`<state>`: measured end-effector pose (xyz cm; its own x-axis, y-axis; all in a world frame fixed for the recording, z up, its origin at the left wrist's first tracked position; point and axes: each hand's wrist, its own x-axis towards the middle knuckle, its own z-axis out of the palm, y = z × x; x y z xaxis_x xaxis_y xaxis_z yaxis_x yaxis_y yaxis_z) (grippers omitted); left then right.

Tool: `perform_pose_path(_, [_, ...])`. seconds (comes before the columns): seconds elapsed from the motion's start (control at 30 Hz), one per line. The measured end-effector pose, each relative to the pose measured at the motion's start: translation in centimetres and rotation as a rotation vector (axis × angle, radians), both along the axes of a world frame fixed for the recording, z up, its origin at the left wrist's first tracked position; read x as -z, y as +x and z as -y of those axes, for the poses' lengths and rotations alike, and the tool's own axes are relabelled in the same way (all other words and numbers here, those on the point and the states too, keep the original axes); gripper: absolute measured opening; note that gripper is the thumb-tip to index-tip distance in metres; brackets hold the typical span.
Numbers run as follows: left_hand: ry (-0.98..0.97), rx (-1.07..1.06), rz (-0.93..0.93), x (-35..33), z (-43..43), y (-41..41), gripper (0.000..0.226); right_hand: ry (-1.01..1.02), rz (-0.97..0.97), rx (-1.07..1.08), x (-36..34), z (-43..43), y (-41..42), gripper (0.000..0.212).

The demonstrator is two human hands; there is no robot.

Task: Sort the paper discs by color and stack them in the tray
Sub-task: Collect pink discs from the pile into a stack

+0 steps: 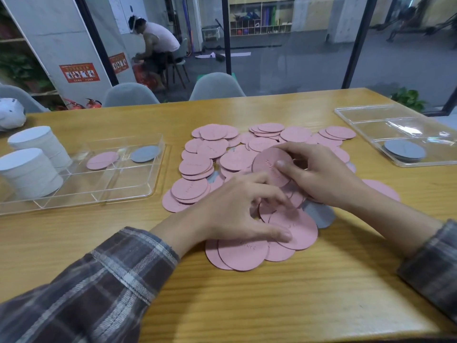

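Observation:
Several pink paper discs (210,149) lie scattered in a heap on the wooden table, with a few grey discs (319,214) half buried among them. My right hand (319,174) grips a small stack of pink discs (268,164), tilted up above the heap. My left hand (237,211) rests on the near part of the heap, its thumb and fingertips pinching at a pink disc (296,229). A clear compartment tray (103,191) on the left holds one pink disc (102,160), one grey disc (144,153) and two tall white stacks (29,172).
A second clear tray (366,120) at the right holds a grey stack (404,150). Grey chairs (217,86) stand behind the table's far edge. A white cap (10,112) lies at the far left. A person sits in the background beyond a glass wall.

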<state>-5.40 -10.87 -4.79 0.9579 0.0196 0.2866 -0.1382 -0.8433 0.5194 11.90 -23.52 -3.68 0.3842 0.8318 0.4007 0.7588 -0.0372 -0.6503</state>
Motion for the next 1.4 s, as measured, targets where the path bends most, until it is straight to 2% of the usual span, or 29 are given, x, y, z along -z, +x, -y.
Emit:
perform_pose_path(0.1, [0.008,0.033,-0.087,-0.4,-0.1,-0.1,0.051,-0.001,0.012,0.003,0.1,-0.1,0.0,0.024])
perform_pose_path(0.23, [0.086,0.051,-0.193,-0.9,0.3,-0.5,0.046,-0.004,0.02,-0.001,0.1,-0.1,0.1,0.023])
perform_pose_path(0.53, [0.11,0.049,-0.233,-1.2,0.5,-0.5,0.05,0.004,0.005,-0.01,0.1,-0.1,0.0,0.025])
perform_pose_path(0.7, [-0.033,0.039,-0.187,-1.2,0.3,-0.5,0.046,0.001,-0.01,-0.008,0.1,-0.1,0.0,0.025])
perform_pose_path(0.87, [-0.372,0.012,-0.151,-1.5,-0.5,-0.3,0.025,0.004,-0.012,0.0,0.0,-0.1,0.1,0.026])
perform_pose_path(0.97, [-0.495,0.001,-0.12,-1.5,-1.0,-0.2,0.017,-0.021,-0.068,-0.003,-0.1,0.0,0.0,0.024])
perform_pose_path(1.07, [-0.542,-0.074,-0.043,-1.8,-1.5,-0.2,0.015,-0.022,-0.108,0.0,-0.2,0.1,-0.1,0.024])
perform_pose_path(1.23, [-0.673,-0.343,0.126,-1.2,-2.4,0.3,0.023,-0.047,-0.212,-0.02,-0.1,0.0,-0.5,0.028])
perform_pose_path(1.4, [-0.645,-0.456,0.197,-1.1,-1.8,0.2,0.026,-0.074,-0.267,-0.073,-0.1,-0.1,-1.0,0.031])
